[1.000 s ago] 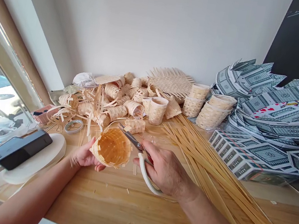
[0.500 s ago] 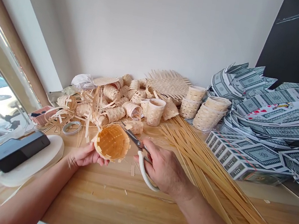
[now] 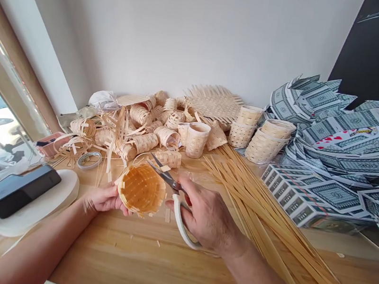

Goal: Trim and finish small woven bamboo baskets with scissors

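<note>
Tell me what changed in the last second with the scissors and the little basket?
The scissors in the right hand have opened; their blades were nearly shut before and now spread at the rim of the small woven basket. The left hand keeps hold of the basket, turned slightly. The strips and the pile of baskets lie unmoved.

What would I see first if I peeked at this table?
In the middle, the left hand holds a little woven basket while the right hand works open scissors at its rim. Behind them sits a heap of small baskets, and long bamboo strips fan across the table to the right.
</note>
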Tool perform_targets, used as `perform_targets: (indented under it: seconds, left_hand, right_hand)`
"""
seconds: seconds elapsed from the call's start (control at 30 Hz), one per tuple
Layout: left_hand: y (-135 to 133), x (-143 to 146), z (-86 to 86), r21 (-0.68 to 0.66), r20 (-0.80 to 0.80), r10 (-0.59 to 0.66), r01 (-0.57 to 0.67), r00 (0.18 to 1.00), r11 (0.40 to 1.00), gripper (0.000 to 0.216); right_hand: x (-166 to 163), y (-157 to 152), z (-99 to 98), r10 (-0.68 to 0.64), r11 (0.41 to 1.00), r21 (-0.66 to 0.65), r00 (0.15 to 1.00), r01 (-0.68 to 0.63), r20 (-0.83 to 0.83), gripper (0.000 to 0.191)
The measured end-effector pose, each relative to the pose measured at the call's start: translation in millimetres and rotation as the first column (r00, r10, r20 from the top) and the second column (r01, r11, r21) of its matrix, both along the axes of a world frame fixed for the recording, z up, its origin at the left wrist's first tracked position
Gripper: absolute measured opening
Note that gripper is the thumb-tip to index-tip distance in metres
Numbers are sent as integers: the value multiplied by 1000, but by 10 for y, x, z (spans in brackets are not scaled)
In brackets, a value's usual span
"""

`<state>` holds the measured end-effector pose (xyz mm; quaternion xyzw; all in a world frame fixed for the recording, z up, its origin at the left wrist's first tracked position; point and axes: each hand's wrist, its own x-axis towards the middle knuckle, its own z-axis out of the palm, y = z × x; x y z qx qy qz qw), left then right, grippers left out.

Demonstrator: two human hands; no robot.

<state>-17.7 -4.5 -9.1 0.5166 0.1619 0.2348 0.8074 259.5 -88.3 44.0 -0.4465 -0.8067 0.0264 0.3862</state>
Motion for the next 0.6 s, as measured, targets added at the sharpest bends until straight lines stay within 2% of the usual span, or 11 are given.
perform_targets:
  seconds: [0.3,0.6]
  left_hand:
    - [61,-60,-30,-9,-11,7,-7,1000,1000,30]
    - [50,-59,0,11,-37,26,-26,999,1000,46]
  right_hand:
    - [-8,-18,-2,49,996,-77,998,-51,-34,18]
    - [-4,-23,-3,46,998,-32,999,-46,8,15]
